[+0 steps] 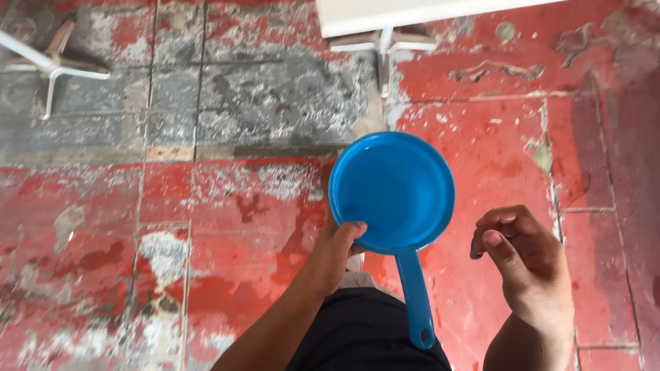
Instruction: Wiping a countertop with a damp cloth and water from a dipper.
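A single bright blue plastic scoop (392, 192), round and shallow with one long straight handle ending in a hanging hole, is held above a worn red and grey painted floor (227, 227). The left hand (337, 251) pinches its near rim, thumb on the inside edge, handle pointing back toward the person. The right hand (522, 254) hangs just beside the handle, fingers loosely curled, holding nothing.

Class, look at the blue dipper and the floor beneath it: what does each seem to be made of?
Blue dipper: probably moulded plastic, uniformly coloured, smooth and slightly glossy, handle in one piece with the bowl. Floor: seemingly concrete or tile, red paint worn away to grey in patches, with visible joints.
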